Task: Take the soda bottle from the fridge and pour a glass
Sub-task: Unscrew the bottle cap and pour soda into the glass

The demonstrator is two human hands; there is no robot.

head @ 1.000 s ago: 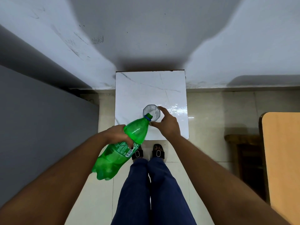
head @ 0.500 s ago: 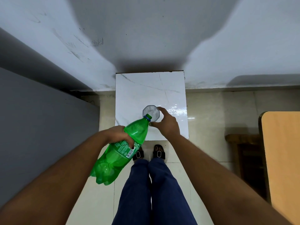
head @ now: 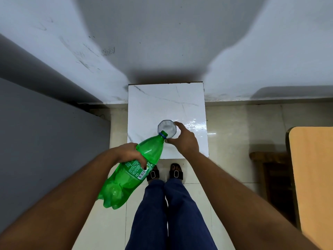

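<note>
Bottle (head: 137, 168) base higher (mouth over glass (head: 168, 127))

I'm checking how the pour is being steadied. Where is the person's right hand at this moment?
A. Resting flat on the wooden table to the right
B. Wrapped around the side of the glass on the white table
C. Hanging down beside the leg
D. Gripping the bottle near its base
B: the right hand curls around the glass on the white table, while the left hand tilts the green bottle over its rim.
</note>
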